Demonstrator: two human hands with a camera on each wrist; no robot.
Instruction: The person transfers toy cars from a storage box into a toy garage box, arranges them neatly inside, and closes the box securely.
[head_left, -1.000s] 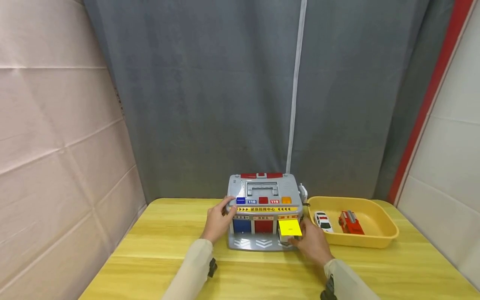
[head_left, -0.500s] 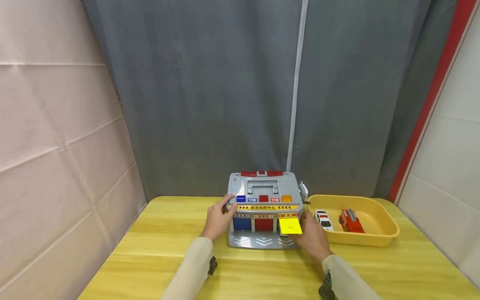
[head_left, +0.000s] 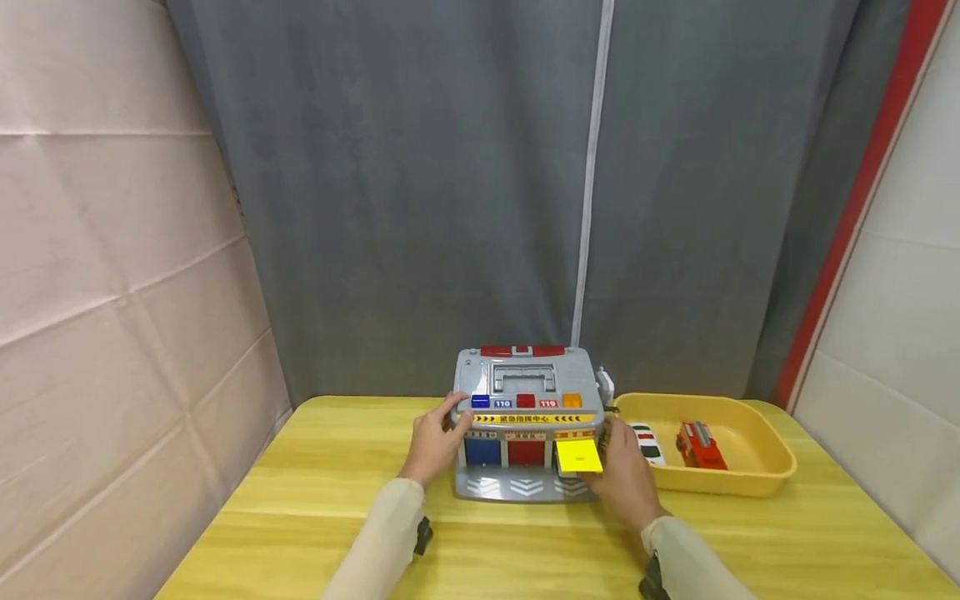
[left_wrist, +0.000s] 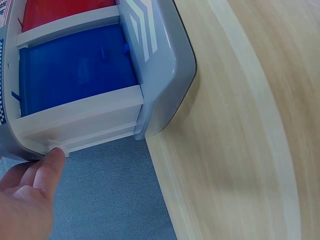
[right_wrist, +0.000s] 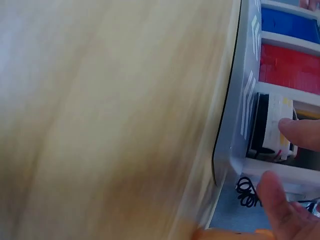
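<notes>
A grey toy garage (head_left: 472,375) stands on the table, its blue door (head_left: 482,452) and red door (head_left: 527,453) down. The yellow door (head_left: 579,456) is swung up over the right bay. Inside that bay sits a white toy vehicle (right_wrist: 276,122); the head view mostly hides it behind the door. My right hand (head_left: 628,483) touches the vehicle's rear with an outstretched thumb, its other fingers beside the garage's right wall. At the garage's left front corner rests my left hand (head_left: 437,443), fingertips against the side wall in the left wrist view.
To the right, a yellow bin (head_left: 720,482) holds a white toy car (head_left: 649,448) and a red toy fire truck (head_left: 702,447). A black coiled cord (right_wrist: 245,192) hangs at the garage's right side. Behind the wooden table (head_left: 337,475) hangs a grey curtain (head_left: 420,250).
The white vehicle has gone deeper into the right bay, and my right thumb has followed it forward under the yellow door. My left hand stays on the garage corner.
</notes>
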